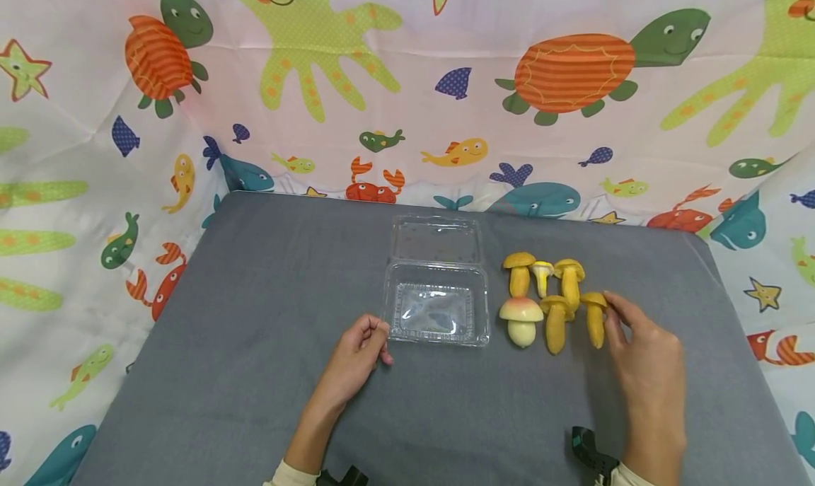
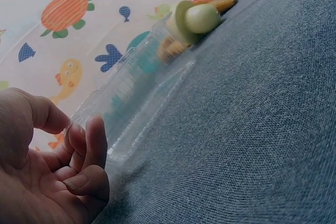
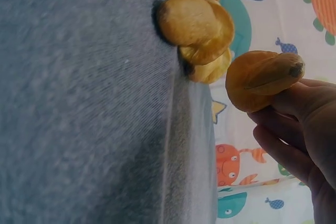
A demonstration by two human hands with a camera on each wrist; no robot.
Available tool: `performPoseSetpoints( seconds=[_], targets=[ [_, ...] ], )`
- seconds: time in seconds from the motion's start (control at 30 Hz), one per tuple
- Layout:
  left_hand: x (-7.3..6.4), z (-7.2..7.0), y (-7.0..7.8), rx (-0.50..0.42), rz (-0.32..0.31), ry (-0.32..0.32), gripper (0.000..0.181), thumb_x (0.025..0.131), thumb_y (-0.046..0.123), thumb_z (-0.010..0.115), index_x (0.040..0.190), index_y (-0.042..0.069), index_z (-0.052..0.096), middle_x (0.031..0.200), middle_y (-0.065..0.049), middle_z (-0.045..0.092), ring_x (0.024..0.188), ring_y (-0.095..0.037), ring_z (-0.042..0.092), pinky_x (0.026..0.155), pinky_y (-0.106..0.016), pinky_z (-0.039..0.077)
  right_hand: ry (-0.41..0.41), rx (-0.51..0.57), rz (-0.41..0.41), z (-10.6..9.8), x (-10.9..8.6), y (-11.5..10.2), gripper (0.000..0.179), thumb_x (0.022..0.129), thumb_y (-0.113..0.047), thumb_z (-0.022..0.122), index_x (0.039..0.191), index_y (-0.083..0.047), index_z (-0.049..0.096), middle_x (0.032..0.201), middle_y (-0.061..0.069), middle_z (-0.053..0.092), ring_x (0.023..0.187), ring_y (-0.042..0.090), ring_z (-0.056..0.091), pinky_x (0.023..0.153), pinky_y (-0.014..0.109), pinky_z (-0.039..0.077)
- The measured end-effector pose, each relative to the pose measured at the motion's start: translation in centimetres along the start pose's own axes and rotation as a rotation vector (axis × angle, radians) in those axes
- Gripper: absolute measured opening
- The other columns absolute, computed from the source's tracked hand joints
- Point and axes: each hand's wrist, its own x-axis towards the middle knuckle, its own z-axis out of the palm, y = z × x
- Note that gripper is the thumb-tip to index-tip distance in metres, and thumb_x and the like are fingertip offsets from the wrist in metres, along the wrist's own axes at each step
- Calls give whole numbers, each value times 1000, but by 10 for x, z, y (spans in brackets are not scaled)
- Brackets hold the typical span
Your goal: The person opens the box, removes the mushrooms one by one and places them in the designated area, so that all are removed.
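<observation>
My left hand [image 1: 361, 355] pinches the near left corner of a clear plastic clamshell box [image 1: 390, 309], whose lid [image 1: 436, 240] lies folded back. In the left wrist view, thumb and fingertips meet at the box's rim. My right hand [image 1: 649, 362] holds a yellow-brown toy mushroom [image 1: 595, 323] between thumb and fingers; the right wrist view shows this mushroom [image 3: 265, 80] off the cloth. Left of it are a similar mushroom [image 1: 556, 327] and a pale one with a pinkish cap [image 1: 522, 323]. Behind these lie more mushrooms, including a small bright yellow one [image 1: 542, 277]. The box holds nothing.
A grey cloth [image 1: 255, 344] covers the table. Behind and beside it hangs a white curtain [image 1: 458, 19] printed with sea animals. Dark straps [image 1: 592, 450] sit on both wrists.
</observation>
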Motion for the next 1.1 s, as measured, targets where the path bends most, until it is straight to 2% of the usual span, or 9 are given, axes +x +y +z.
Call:
performPoseSetpoints(
  seconds=[0.13, 0.27, 0.43, 0.83, 1.1],
  targets=[
    [0, 0, -1, 2, 0, 2, 18, 109, 18, 60, 105, 1, 64, 82, -8, 61, 72, -22, 70, 62, -21, 45, -14, -13, -19, 2, -2, 3, 28, 101, -3, 71, 128, -2, 73, 111, 25, 76, 71, 36, 70, 54, 44, 51],
    [0, 0, -1, 1, 1, -1, 19, 109, 19, 60, 105, 1, 63, 82, -8, 61, 72, -23, 70, 62, -21, 45, -32, -7, -30, 4, -4, 7, 27, 101, -2, 70, 128, 0, 73, 113, 27, 74, 80, 46, 74, 66, 62, 54],
    [0, 0, -1, -2, 0, 1, 22, 109, 21, 61, 105, 0, 63, 82, -8, 61, 72, -23, 69, 63, -22, 44, -60, -5, -12, 5, -5, 11, 27, 102, -3, 69, 129, -1, 72, 114, 28, 74, 82, 46, 73, 69, 64, 53],
    [0, 0, -3, -3, -2, 2, 21, 109, 20, 61, 105, -1, 62, 82, -8, 61, 72, -23, 69, 64, -23, 46, -58, -20, -13, 9, -3, 16, 27, 101, -2, 70, 128, -3, 73, 109, 29, 74, 68, 37, 66, 62, 60, 50],
    [0, -2, -3, -5, 3, -7, 22, 110, 21, 60, 105, -1, 62, 82, -8, 61, 72, -23, 70, 64, -22, 45, -36, -8, -45, 12, -3, 19, 27, 99, -2, 73, 126, -6, 75, 109, 28, 74, 73, 48, 70, 64, 65, 49]
  ],
)
